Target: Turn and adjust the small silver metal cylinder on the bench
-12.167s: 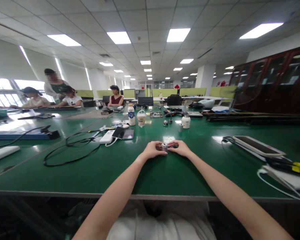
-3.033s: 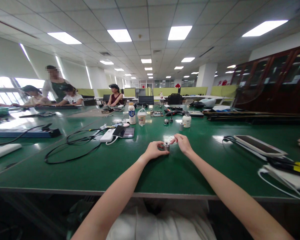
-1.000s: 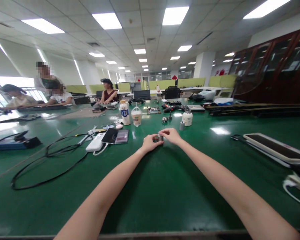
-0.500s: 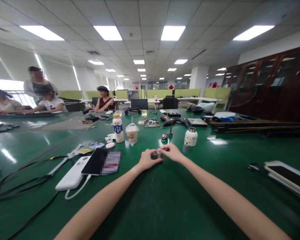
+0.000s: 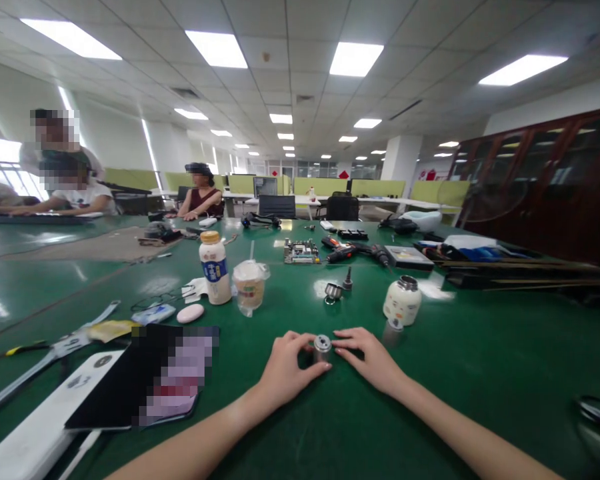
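In the middle of the green table stands a small silver metal cylinder point(image 5: 323, 345) with dark holes in its top face. My left hand point(image 5: 291, 363) is curled around its left side, thumb in front and fingers behind. To the right is my right hand point(image 5: 373, 360), fingers apart; its fingertips are at the cylinder's right edge, and whether they touch it I cannot tell. Beyond the hands lie a dark lid with a loop point(image 5: 333, 292) and a small dark pointed metal piece point(image 5: 348, 279). A white flask point(image 5: 403, 303) with an uncovered metal neck stands to the right.
Left of my hands are a plastic drink cup point(image 5: 251, 285), a bottle point(image 5: 215, 270), a phone point(image 5: 113, 380), a white power bank point(image 5: 45, 417) and cables. Farther back lie a circuit board point(image 5: 302, 252) and a power drill point(image 5: 340, 250). Several people sit or stand at the far left.
My right hand has drawn back from the top of the cylinder to its right side, its fingers spreading. The left hand stays around the cylinder. The view has shifted closer to the table.
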A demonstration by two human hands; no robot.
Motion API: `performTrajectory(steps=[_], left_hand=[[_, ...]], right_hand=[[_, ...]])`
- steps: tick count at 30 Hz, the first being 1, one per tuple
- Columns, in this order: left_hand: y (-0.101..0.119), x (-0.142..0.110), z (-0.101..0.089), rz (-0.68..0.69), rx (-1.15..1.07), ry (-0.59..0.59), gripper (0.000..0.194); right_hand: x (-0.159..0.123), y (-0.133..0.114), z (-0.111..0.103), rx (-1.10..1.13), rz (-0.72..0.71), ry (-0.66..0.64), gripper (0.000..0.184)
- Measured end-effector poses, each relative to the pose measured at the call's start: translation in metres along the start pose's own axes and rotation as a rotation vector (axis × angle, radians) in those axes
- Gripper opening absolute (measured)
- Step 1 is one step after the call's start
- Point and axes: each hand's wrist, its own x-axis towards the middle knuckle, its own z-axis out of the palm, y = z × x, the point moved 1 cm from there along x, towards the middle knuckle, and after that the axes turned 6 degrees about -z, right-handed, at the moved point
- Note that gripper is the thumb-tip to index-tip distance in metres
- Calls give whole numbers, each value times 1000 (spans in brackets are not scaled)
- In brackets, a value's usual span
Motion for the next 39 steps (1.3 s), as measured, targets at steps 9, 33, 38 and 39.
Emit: performTrajectory(steps=[9, 33, 38, 39], left_hand=[[4, 1, -2, -14, -30, -44, 41], [7, -1, -3, 18, -53, -41, 58], [14, 1, -5, 86, -169, 87, 42], [14, 2, -4, 88, -180, 104, 31]], right_hand=[[5, -22, -4, 126, 97, 229, 15], [7, -43, 12, 237, 18, 350, 17], [-5, -40, 12, 255, 30, 91, 48], [-6, -41, 13, 235, 34, 36, 50]])
